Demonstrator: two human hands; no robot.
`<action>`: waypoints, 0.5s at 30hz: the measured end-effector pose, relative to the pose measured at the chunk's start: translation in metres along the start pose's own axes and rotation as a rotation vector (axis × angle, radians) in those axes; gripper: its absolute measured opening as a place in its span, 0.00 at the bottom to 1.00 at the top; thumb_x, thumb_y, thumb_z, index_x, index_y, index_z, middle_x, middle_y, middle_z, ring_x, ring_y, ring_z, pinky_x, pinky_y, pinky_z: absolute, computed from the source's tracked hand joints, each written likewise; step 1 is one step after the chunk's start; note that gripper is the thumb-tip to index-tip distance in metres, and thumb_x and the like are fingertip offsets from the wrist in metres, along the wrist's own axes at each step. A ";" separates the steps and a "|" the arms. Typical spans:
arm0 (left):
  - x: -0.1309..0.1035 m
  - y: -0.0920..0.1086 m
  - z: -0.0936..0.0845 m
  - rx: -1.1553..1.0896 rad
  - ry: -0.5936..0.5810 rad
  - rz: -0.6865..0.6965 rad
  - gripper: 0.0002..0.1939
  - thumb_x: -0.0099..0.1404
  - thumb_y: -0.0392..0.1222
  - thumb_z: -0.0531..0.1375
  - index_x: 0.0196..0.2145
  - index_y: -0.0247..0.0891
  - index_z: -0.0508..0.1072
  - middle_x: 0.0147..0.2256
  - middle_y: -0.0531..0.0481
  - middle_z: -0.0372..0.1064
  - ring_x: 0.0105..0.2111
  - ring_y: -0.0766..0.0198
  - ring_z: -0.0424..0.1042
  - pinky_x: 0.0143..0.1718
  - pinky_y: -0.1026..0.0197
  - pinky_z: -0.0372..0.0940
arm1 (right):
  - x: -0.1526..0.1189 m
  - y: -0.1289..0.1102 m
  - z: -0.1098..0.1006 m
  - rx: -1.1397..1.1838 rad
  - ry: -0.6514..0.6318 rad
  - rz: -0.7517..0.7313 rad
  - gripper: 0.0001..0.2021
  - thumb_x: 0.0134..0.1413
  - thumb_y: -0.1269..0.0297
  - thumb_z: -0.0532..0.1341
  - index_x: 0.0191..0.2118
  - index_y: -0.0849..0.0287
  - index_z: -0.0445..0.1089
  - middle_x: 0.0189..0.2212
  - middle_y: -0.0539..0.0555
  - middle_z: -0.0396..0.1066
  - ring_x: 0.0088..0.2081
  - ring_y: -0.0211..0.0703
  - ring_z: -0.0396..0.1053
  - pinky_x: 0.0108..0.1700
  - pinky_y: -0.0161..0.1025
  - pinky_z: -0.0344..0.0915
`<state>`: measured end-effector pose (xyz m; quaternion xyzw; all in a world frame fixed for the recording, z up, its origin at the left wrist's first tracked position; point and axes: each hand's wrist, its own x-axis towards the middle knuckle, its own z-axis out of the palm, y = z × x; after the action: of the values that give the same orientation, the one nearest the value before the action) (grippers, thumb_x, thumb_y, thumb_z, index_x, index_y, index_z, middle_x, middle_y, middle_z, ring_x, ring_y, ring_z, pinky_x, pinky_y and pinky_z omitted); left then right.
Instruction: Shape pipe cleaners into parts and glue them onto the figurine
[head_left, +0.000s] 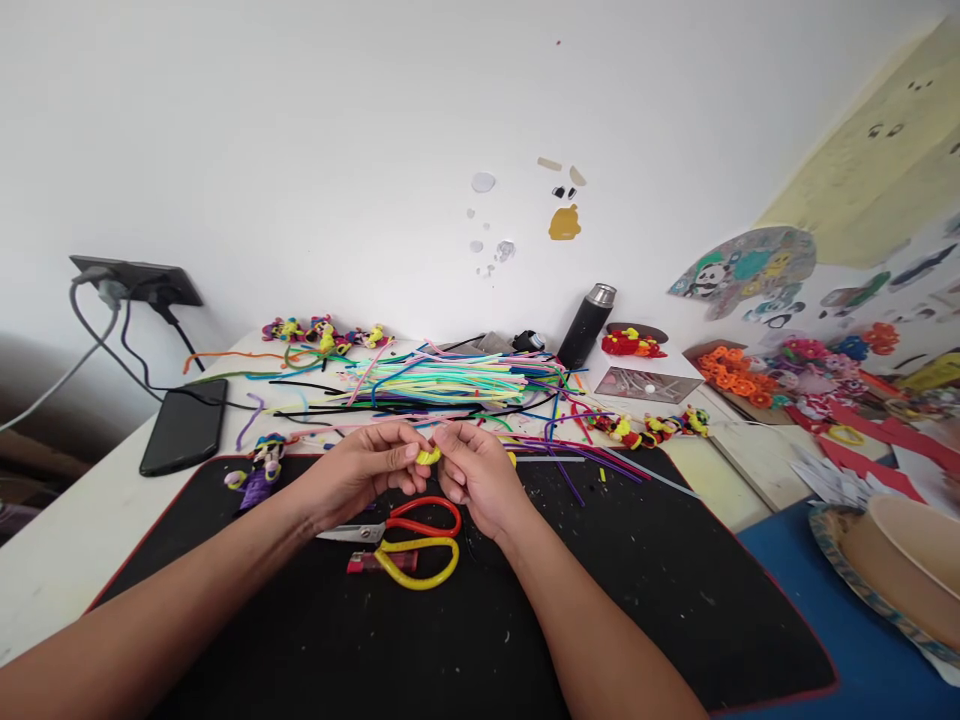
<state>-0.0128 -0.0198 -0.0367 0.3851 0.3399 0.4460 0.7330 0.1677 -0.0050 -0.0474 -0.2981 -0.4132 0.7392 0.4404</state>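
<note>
My left hand (371, 465) and my right hand (484, 475) meet above a black mat (315, 640). Between their fingertips is a small curled piece of yellow pipe cleaner (428, 456), pinched from both sides. Fingers cover part of it. Just below the hands lie scissors (422, 544) with one red and one yellow handle, the blades pointing left. A red lighter (364, 563) rests partly under the yellow handle. Left of my left hand is a small pipe cleaner doll (257, 482) with a purple body.
Behind the hands lies a heap of colored pipe cleaners (442, 380). A phone (184, 427) is at the left. A black flask (587, 328) stands beside a white box (645, 378) against the wall. At the right, a bowl (919, 545) sits on a blue surface (795, 590).
</note>
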 end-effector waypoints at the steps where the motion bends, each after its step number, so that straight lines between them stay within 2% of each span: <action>1: 0.000 0.000 0.000 0.005 0.006 -0.003 0.15 0.52 0.45 0.79 0.31 0.32 0.83 0.27 0.45 0.81 0.25 0.65 0.78 0.26 0.71 0.73 | 0.000 0.000 0.000 -0.002 -0.003 0.001 0.21 0.49 0.46 0.74 0.31 0.58 0.67 0.12 0.38 0.55 0.12 0.28 0.52 0.15 0.29 0.42; 5: 0.002 0.001 -0.001 0.023 0.028 -0.007 0.16 0.51 0.46 0.79 0.30 0.32 0.82 0.25 0.45 0.79 0.24 0.66 0.77 0.25 0.71 0.72 | 0.001 0.001 -0.001 -0.009 -0.015 0.004 0.21 0.51 0.47 0.73 0.32 0.58 0.68 0.13 0.38 0.55 0.12 0.29 0.53 0.15 0.29 0.41; 9: 0.000 0.005 0.001 0.077 0.065 0.023 0.21 0.52 0.53 0.78 0.36 0.33 0.82 0.27 0.46 0.80 0.26 0.64 0.78 0.27 0.69 0.72 | 0.002 0.000 -0.001 0.000 0.031 -0.009 0.22 0.49 0.46 0.74 0.31 0.57 0.66 0.13 0.38 0.55 0.12 0.28 0.52 0.15 0.29 0.41; 11: -0.001 0.006 0.004 0.165 0.063 0.057 0.21 0.54 0.54 0.77 0.37 0.35 0.81 0.27 0.48 0.79 0.26 0.64 0.77 0.28 0.68 0.71 | 0.002 0.000 0.000 -0.012 0.056 -0.017 0.22 0.48 0.46 0.74 0.30 0.57 0.66 0.13 0.38 0.55 0.12 0.28 0.52 0.14 0.29 0.41; 15: -0.003 0.007 0.008 0.378 0.090 0.099 0.18 0.59 0.53 0.74 0.33 0.36 0.78 0.25 0.51 0.76 0.25 0.66 0.74 0.28 0.66 0.69 | 0.001 0.001 0.001 -0.078 0.061 -0.038 0.21 0.50 0.46 0.72 0.31 0.57 0.67 0.12 0.38 0.56 0.12 0.30 0.54 0.14 0.29 0.42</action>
<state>-0.0100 -0.0229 -0.0264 0.5118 0.4307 0.4264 0.6088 0.1662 -0.0044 -0.0484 -0.3294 -0.4337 0.7046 0.4550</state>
